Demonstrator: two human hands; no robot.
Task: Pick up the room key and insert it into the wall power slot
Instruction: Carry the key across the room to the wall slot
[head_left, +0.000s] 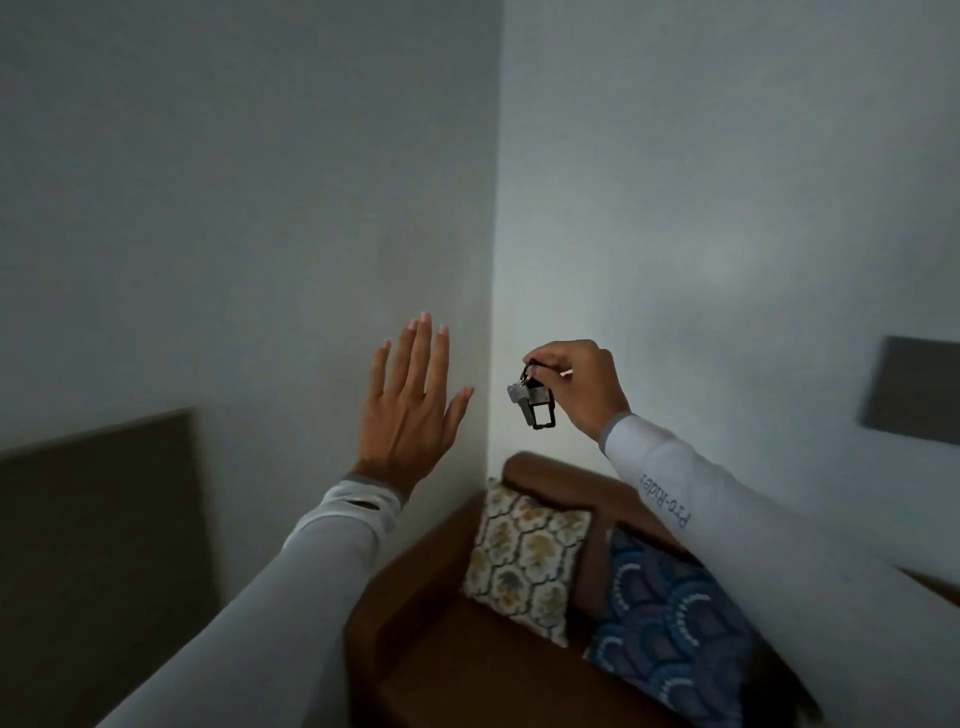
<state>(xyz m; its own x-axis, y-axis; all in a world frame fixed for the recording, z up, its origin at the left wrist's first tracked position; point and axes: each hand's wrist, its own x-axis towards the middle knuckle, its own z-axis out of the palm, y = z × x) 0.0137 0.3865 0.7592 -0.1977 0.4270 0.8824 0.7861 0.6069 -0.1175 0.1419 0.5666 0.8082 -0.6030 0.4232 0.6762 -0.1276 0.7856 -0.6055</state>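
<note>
Right hand (579, 387) fingers pinch the room key (532, 397) hanging lengthwise down; left hand (410, 410) splayed

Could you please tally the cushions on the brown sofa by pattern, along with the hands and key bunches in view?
Yellow-grey floral patterned cushion: 1
Blue scalloped patterned cushion: 1
Bare hands, open left, right: 2
Metal key bunch with black tag: 1
Total: 5

cushions (524, 558) on corner chair (415, 639)

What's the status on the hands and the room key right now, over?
Right hand pinching the room key by its ring, key dangling in mid-air. Left hand open, empty, raised. No wall power slot in view. Nothing between the hands and the wall.
</note>
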